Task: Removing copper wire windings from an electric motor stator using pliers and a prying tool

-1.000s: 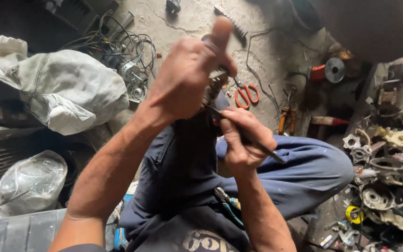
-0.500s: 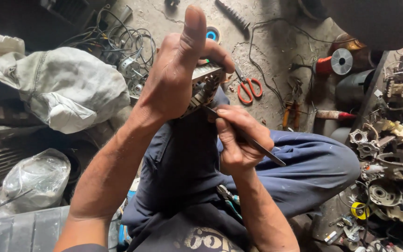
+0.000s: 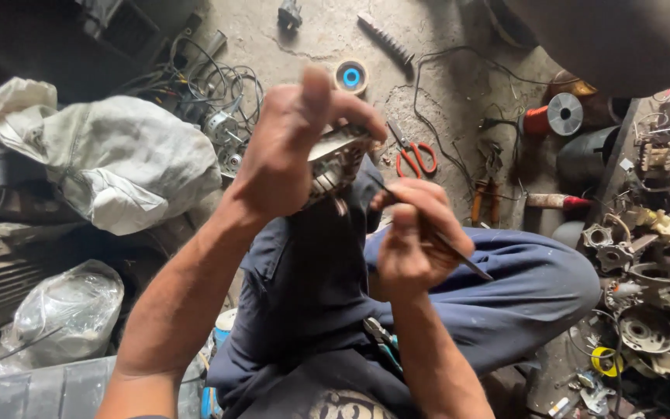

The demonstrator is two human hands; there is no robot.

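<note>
Sitting cross-legged in blue trousers (image 3: pixel 521 295). Right hand (image 3: pixel 412 240) pinching a thin tool (image 3: pixel 451 252), fingers closed tight around it, tip aiming at the motor part (image 3: pixel 335 159). Left hand (image 3: pixel 292 151) gripping that part above the knee, thumb sticking up. Lying on the floor beyond: red scissors (image 3: pixel 414 155), tape roll (image 3: pixel 351 76), grey sack (image 3: pixel 118 159) further left.

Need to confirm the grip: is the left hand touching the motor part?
Touching. The head view shows the left hand wrapped around the metal motor part, fingers curled over its top edge, with no gap between them.
</note>
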